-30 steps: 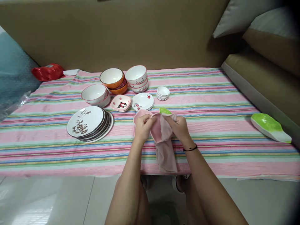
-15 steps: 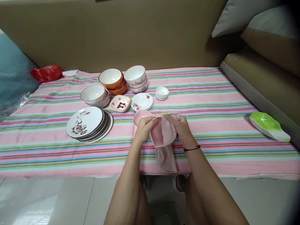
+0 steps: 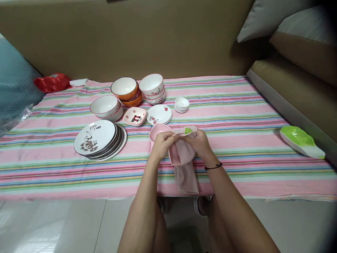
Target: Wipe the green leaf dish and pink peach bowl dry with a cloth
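My left hand point(image 3: 162, 144) grips the left rim of a pink bowl point(image 3: 174, 155), held tilted above the striped cloth near its front edge. With my right hand point(image 3: 200, 142) I pinch a light pink cloth point(image 3: 185, 149) over the bowl's rim. The cloth covers much of the bowl's inside, and its tail point(image 3: 186, 179) hangs below. A small green patch point(image 3: 187, 130) shows at the top of the cloth. Just behind my left hand, another pink bowl point(image 3: 159, 130) rests on the striped cloth.
Stacked plates point(image 3: 96, 138), white-and-red bowls point(image 3: 105, 106), orange bowls point(image 3: 125, 88) and floral bowls point(image 3: 152, 84) stand left and behind. Nearer are a square dish point(image 3: 134, 116), floral plates point(image 3: 159, 114) and small white bowls point(image 3: 182, 103). A green leaf-shaped dish point(image 3: 300, 140) lies right.
My right hand has moved left along the rim, closer to my left hand. The pink cloth now covers more of the bowl's inside.
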Demonstrator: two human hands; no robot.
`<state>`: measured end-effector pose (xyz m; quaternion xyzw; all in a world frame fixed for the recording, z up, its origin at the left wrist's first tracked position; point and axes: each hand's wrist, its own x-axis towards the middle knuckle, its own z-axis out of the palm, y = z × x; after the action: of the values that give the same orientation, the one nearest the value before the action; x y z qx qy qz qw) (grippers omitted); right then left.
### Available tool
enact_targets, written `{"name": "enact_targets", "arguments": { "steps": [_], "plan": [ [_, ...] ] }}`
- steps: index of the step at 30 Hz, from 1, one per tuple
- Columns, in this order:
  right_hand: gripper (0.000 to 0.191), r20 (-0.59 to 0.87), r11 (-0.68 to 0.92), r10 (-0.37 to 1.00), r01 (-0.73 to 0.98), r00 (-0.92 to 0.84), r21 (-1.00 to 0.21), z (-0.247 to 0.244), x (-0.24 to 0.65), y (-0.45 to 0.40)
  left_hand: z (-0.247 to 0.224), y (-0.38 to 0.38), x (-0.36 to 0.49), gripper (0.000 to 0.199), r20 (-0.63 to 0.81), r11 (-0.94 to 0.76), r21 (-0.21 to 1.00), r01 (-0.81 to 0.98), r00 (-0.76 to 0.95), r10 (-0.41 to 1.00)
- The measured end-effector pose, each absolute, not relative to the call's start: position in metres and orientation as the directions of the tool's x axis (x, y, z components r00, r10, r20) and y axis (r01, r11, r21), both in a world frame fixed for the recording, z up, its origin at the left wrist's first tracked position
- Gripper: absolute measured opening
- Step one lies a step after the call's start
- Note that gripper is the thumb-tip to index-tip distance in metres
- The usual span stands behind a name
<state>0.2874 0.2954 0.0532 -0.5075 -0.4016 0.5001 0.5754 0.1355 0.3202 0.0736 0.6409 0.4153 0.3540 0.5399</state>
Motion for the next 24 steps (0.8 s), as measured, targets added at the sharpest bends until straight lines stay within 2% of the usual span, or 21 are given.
{"name": "enact_targets", "arguments": {
  "steps": [6, 10, 17, 24],
  "plan": [
    [0.032, -0.097, -0.077, 0.990, -0.186, 0.103, -0.980, 0.0574, 0.2922, 0.2938, 0.0752, 0.3200, 0.1317, 0.038, -0.010, -0.025, 0.997, 0.080, 0.413, 0.911],
    [0.033, -0.134, -0.109, 0.982, -0.178, 0.134, -0.978, 0.0570, 0.2944, 0.2928, 0.0770, 0.3189, 0.1300, 0.037, -0.052, 0.037, 0.998, 0.041, 0.433, 0.900],
    [0.034, -0.088, -0.065, 0.976, -0.119, 0.201, -0.991, 0.0604, 0.2935, 0.2920, 0.0766, 0.3200, 0.1313, 0.039, -0.071, 0.063, 0.997, 0.032, 0.467, 0.881],
    [0.040, -0.089, -0.060, 0.965, -0.122, 0.247, -0.991, 0.0599, 0.2927, 0.2922, 0.0737, 0.3207, 0.1315, 0.040, -0.105, 0.105, 0.994, 0.022, 0.395, 0.913]
  ]
}}
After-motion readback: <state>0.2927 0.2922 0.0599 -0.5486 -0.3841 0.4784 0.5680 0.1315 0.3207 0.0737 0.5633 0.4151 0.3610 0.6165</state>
